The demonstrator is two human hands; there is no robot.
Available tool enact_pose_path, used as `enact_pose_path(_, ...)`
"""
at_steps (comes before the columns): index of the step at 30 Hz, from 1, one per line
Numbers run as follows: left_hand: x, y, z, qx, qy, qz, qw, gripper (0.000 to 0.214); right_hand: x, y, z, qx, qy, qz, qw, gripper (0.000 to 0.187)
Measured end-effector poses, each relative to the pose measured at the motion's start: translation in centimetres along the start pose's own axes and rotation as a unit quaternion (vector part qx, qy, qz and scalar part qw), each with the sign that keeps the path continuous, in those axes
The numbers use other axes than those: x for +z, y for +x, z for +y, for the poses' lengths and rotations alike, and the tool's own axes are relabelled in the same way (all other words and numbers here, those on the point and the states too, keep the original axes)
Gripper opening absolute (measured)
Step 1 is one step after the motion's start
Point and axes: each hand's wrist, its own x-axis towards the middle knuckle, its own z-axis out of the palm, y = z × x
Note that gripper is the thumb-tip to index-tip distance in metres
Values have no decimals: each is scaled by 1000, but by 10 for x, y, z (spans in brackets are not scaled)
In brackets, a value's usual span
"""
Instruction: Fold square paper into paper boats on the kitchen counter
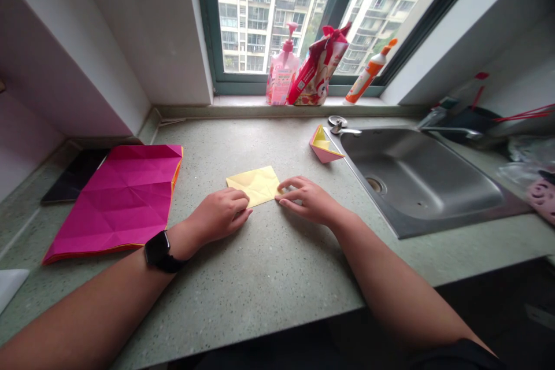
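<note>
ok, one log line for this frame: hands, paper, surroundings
left hand: pressing yellow paper | right hand: fingertips on its right edge | paper: flat on counter | nearby: pink sheets, folded paper boat, sink

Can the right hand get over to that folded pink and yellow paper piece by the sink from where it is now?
Probably yes. The right hand rests on the yellow paper, and bare countertop lies between it and the folded piece; nothing stands in the path.

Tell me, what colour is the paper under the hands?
Pale yellow. The paper shows best in the head view, pressed by both hands.
</note>
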Motion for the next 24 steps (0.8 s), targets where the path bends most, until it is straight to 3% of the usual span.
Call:
enact_pose_path(3, 4, 3, 3, -7, 1, -9, 1000, 26, 2, 0, -1, -4, 8, -6, 1000, 22)
enact_pose_path(9, 18, 6, 17, -12, 59, -35, 998, 44, 5, -1, 1, 1, 8, 2, 1000, 22)
enact_pose_path(16, 25, 8, 22, -33, 49, -72, 996, 55, 7, -3, 0, 5, 21, 10, 1000, 23)
enact_pose_path(24, 30, 14, 23, -45, 19, -45, 998, 50, 8, -5, -1, 38, 44, 14, 998, 23)
